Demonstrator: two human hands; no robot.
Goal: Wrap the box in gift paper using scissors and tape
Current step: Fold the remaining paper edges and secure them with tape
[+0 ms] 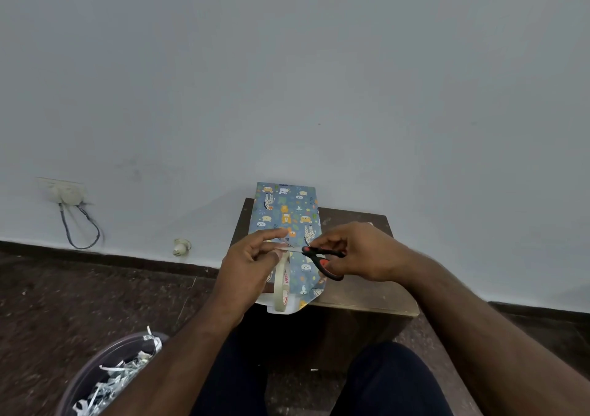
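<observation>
Fingers of the left hand (252,256) pinch a strip from one tape roll (282,284); the right hand (351,252) grips one pair of scissors (322,260). One wrapped box (287,220) lies along the tabletop's (360,291) left edge. Red lettering on the roll is unreadable.

Single head-worn view, looking forward and down, close over hands
</observation>
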